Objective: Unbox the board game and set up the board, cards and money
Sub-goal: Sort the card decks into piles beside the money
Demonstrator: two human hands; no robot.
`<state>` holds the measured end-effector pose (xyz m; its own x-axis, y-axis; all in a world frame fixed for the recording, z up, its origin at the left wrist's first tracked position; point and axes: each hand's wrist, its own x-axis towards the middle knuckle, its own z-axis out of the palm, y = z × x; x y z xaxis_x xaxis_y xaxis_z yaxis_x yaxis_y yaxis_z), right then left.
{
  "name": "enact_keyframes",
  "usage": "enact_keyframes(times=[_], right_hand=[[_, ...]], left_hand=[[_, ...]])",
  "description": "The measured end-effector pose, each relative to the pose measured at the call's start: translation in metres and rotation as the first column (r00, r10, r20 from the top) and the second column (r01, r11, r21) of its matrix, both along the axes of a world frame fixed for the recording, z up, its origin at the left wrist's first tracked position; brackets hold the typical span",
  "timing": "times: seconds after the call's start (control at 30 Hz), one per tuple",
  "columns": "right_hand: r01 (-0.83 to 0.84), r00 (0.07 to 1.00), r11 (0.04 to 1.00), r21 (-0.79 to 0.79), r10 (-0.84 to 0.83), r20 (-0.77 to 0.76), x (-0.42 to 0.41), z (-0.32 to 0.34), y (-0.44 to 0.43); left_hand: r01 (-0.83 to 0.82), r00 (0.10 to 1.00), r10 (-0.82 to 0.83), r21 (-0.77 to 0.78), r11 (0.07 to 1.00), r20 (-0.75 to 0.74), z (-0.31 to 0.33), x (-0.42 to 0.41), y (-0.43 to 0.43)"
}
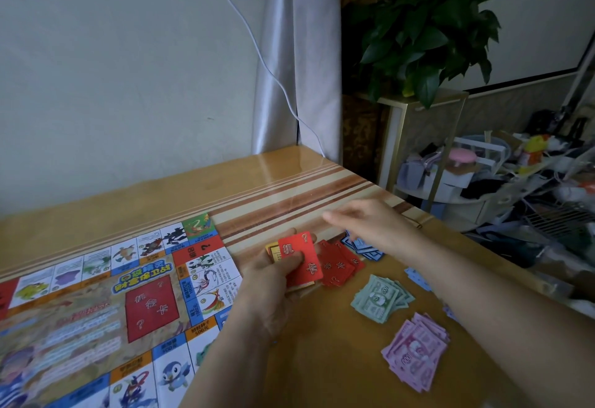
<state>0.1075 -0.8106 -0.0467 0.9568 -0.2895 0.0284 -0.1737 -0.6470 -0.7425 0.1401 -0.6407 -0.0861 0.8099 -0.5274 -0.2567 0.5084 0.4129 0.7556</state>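
Observation:
The game board (pixel 96 295) lies unfolded on the left of the table. My left hand (pixel 273 275) grips a stack of red cards (pixel 301 258), thumb on the top card. More red cards (pixel 338 266) lie spread just right of it. My right hand (pixel 363 217) hovers with relaxed fingers over a loose heap of blue cards (pixel 363 248) and holds nothing. Green banknotes (pixel 380 299) and pink banknotes (pixel 415 351) lie in two fanned piles at the right front.
The wooden table (pixel 273 188) stands against a wall, its right edge close to my right arm. A few blue cards (pixel 417 277) lie near that edge. A potted plant (pixel 425 30) on a stand and cluttered shelves (pixel 515 175) fill the right side.

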Motion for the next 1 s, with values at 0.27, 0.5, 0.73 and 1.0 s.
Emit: enact_keyframes(times=[0.27, 0.5, 0.73, 1.0], right_hand=[[-0.122, 0.990, 0.988, 0.089, 0.128, -0.058, 0.006, -0.004, 0.020], [0.027, 0.998, 0.991, 0.131, -0.019, -0.067, 0.016, -0.015, -0.008], [0.003, 1.000, 0.885, -0.466, -0.010, -0.013, 0.011, -0.039, 0.011], [-0.166, 0.986, 0.985, 0.038, 0.166, 0.000, 0.001, 0.006, 0.022]], left_hand=[[0.019, 0.998, -0.022, 0.037, 0.999, 0.060, 0.006, -0.004, 0.000], [-0.041, 0.995, 0.047, -0.068, 0.997, 0.089, 0.008, 0.010, 0.015], [0.015, 0.981, -0.024, 0.052, 0.999, 0.192, 0.003, 0.006, 0.014], [0.045, 0.972, -0.084, 0.180, 0.983, 0.218, 0.003, -0.002, 0.004]])
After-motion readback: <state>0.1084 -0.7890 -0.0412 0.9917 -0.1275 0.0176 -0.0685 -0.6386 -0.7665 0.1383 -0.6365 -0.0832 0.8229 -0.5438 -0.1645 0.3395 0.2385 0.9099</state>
